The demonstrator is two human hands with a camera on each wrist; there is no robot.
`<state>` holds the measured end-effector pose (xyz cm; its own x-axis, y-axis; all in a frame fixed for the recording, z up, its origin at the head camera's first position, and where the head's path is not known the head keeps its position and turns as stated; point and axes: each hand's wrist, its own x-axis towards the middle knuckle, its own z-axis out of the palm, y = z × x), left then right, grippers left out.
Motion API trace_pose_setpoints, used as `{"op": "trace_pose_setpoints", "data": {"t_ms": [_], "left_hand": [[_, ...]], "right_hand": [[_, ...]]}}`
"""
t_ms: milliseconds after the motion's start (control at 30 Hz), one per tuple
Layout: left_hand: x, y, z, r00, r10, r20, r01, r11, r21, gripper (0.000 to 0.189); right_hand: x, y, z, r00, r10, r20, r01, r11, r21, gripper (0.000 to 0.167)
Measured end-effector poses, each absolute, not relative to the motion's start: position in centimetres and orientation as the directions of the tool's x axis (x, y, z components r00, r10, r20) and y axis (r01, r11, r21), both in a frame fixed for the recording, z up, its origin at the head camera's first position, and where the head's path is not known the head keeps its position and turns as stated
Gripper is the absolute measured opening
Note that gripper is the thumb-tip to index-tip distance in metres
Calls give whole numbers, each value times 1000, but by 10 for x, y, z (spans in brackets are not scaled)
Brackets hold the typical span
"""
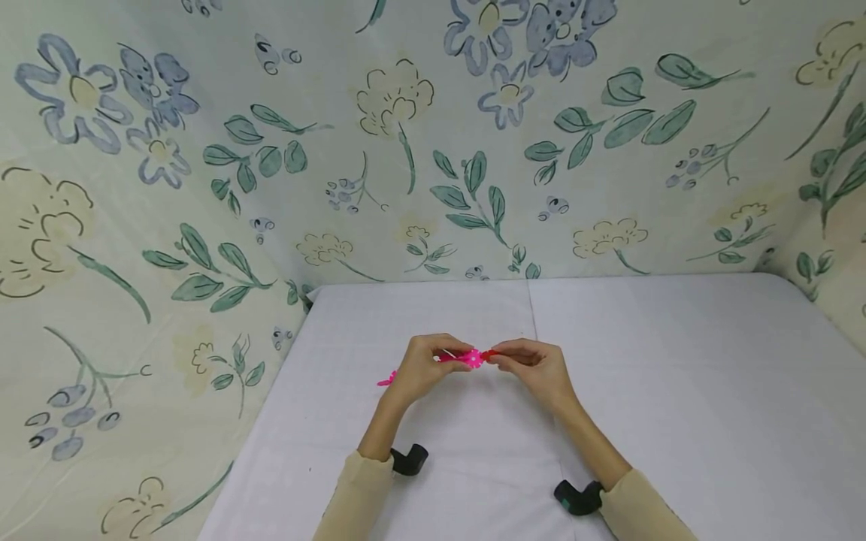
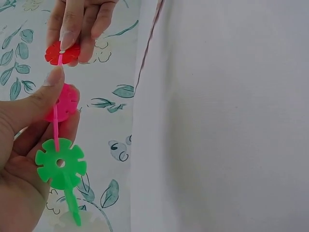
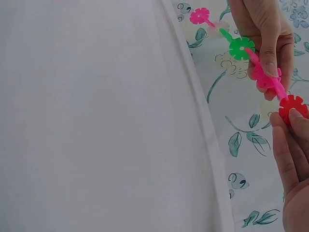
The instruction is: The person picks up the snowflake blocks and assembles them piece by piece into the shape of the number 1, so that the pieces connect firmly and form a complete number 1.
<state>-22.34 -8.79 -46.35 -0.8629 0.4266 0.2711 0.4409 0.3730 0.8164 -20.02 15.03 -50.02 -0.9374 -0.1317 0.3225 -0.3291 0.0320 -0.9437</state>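
My left hand [image 1: 421, 368] pinches a pink notched plastic disc [image 2: 70, 100] between thumb and fingers. That disc belongs to a chain of interlocking flower-shaped discs. Behind it in the chain come green discs [image 3: 241, 48], a pale, whitish disc [image 3: 221, 27] and a pink disc [image 3: 199, 16] at the far end. My right hand [image 1: 537, 370] pinches a red notched disc [image 3: 293, 107] at its fingertips. The red disc meets the edge of a pink disc at the chain's near end; how deep the slots sit together I cannot tell. Both hands are above the table.
A white cloth covers the table [image 1: 676, 391], and a crease runs down its middle. Floral fabric [image 1: 399, 195] hangs behind and at the sides. Black wrist-worn devices [image 1: 410, 460] show at both sleeve cuffs.
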Motion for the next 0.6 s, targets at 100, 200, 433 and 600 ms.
{"op": "trace_pose_setpoints", "data": {"t_ms": [100,200,433,600], "left_hand": [[-223,-89,-463,-863,430,267,438,372,818,30],[-223,-89,-463,-861,432,267,439,369,819,29],[-222,-92,-461,-851,440,286,454,342,823,28],[-222,-92,-462,-841,447,305,468,317,825,28]], "right_hand": [[-199,149,-499,-938,-123,324,-330,34,-943,20],[-198,149,-499,-938,-120,325,-331,34,-943,20],[-198,149,-500,-937,-142,319,-327,37,-944,22],[-199,149,-500,-934,-142,329,-337,38,-941,19]]}}
